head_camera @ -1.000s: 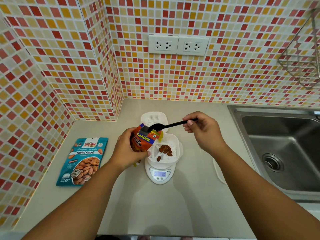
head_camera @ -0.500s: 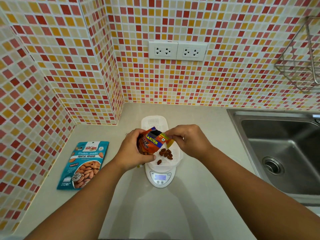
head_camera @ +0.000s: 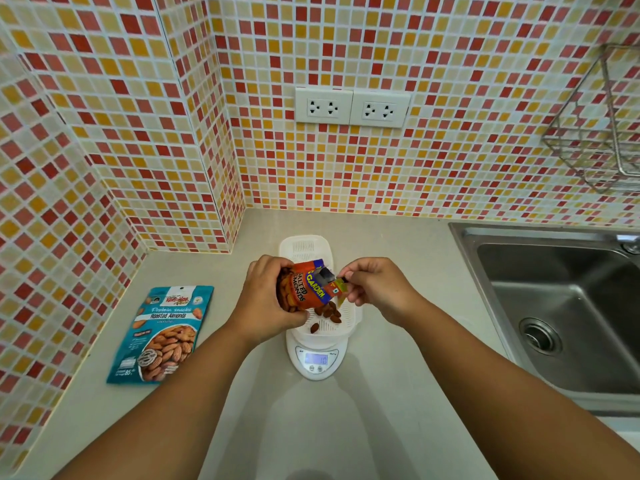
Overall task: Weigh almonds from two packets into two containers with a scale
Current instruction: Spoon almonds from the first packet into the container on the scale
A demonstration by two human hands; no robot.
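Note:
My left hand grips an orange packet of salted almonds, tilted with its open mouth toward the right, above a white container. That container sits on a small white digital scale and holds several almonds. My right hand is closed at the packet's mouth on a black spoon; only a short bit of handle shows, the bowl is hidden inside. A second white container lies behind the scale. A teal packet of roasted almonds lies flat on the counter to the left.
A steel sink fills the right side of the counter. Tiled walls close the back and left, with a corner column at back left. Two wall outlets sit above the scale, and a wire rack hangs at upper right.
My right hand has moved left to the packet's mouth, pushing the spoon inside until its long handle is nearly hidden. The left hand has tilted the packet slightly.

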